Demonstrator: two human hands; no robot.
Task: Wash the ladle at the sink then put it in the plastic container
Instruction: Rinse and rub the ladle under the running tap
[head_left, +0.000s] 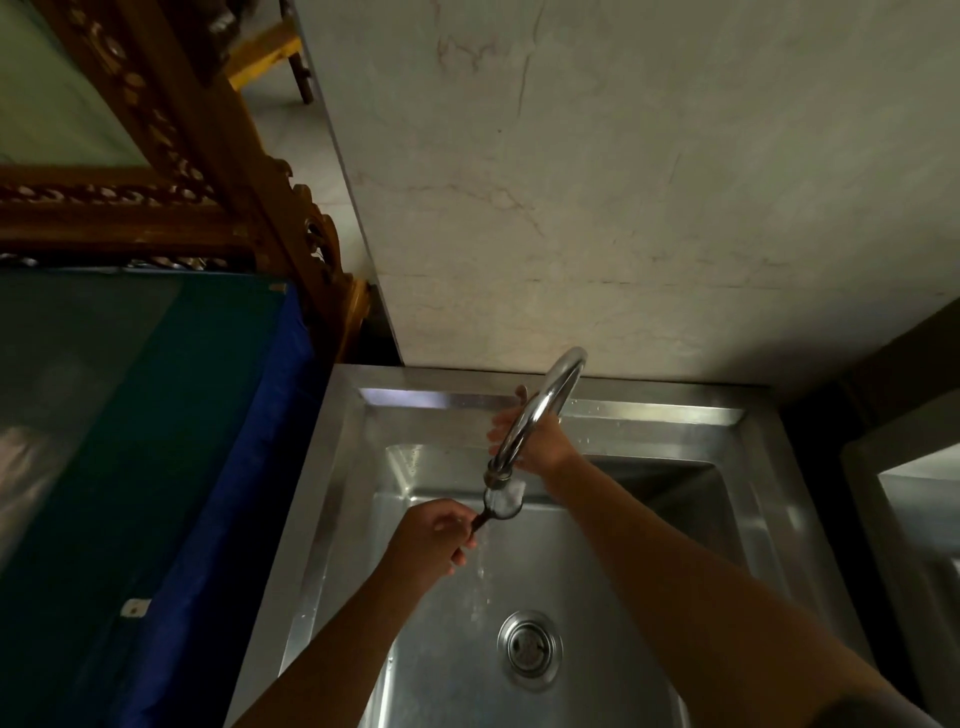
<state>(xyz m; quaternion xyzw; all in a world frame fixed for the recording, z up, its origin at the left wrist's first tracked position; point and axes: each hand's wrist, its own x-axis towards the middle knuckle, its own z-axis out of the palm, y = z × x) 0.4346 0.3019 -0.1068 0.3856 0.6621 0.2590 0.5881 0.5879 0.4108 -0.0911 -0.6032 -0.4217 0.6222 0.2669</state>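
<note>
My left hand (428, 540) grips the dark handle of a small ladle (500, 505), holding its bowl right under the spout of the curved chrome faucet (540, 410). Water runs into the bowl and spills down toward the drain (529, 648). My right hand (535, 439) reaches behind the faucet neck at the back of the steel sink (343, 499); the neck partly hides its fingers, so whether it holds anything there cannot be told. The plastic container is not in view.
A marble wall (623, 208) rises straight behind the sink. On the left stands a dark green and blue covered surface (156, 441) with a carved wooden frame (218, 171) above it. Part of a second steel basin (914, 519) shows at the right edge.
</note>
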